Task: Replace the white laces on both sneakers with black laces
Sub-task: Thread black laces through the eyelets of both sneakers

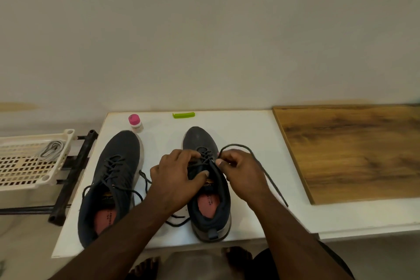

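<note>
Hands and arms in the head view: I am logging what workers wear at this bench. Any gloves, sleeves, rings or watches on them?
None show. The left hand and right hand are bare, with no gloves and no rings visible on the fingers. Both forearms are uncovered to the bottom edge of the picture, with no sleeve cuff, watch or wristband in sight. The fingernails look short and unpainted.

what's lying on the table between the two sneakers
In the head view, loose ends of black lace trail on the white table between the left sneaker and the right sneaker; the left hand reaches over that gap.
</note>
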Motion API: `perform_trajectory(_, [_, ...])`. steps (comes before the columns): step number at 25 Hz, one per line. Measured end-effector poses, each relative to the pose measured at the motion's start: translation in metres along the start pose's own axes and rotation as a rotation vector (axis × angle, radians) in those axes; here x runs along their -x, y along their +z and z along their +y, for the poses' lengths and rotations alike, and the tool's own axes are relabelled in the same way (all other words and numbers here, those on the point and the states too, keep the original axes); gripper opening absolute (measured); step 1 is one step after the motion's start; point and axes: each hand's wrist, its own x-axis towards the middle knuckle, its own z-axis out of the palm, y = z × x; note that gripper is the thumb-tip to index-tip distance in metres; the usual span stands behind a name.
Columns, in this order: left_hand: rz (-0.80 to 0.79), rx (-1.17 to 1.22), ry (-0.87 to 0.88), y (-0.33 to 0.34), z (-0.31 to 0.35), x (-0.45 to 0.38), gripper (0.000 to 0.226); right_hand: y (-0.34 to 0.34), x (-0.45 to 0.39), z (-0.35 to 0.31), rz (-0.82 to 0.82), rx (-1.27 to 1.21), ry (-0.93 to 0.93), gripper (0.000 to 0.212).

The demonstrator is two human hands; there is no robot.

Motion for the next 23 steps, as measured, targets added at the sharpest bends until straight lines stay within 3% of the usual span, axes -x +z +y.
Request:
perform_trajectory(3, [0.004,-0.079,-0.032,0.004,-0.004,0.012,0.067,0.002,-0.002,-0.001,-0.039,0.036,0.025,0.014])
perform_trajectory(6, [-0.016,0.034,-0.067,0.004,-0.010,0.015,0.080,0.006,-0.003,-0.004,-0.036,0.110,-0.020,0.015])
perform_trajectory(10, [-0.105,0.199,0.014,0.005,-0.019,0.011,0.083,0.005,0.003,-0.014,0.317,-0.200,-0.156,0.009])
perform_trajectory(13, [-0.125,0.226,-0.034,0.004,-0.027,0.007,0.087,-0.001,-0.002,-0.011,0.183,-0.215,-0.022,0.005])
perform_trajectory(16, [-0.109,0.299,-0.033,0.008,-0.024,-0.002,0.085,0.006,-0.003,-0.006,0.002,0.038,0.062,0.023])
perform_trajectory(18, [-0.106,0.327,-0.011,0.012,-0.022,-0.007,0.073,0.009,-0.002,-0.009,0.104,0.021,0.016,0.023])
perform_trajectory(21, [-0.104,0.309,-0.020,0.014,-0.024,-0.010,0.067,-0.003,-0.002,-0.015,0.482,-0.369,-0.048,0.012])
perform_trajectory(23, [-0.102,0.309,-0.024,0.014,-0.025,-0.011,0.064,-0.009,-0.002,-0.016,0.513,-0.530,-0.028,0.011])
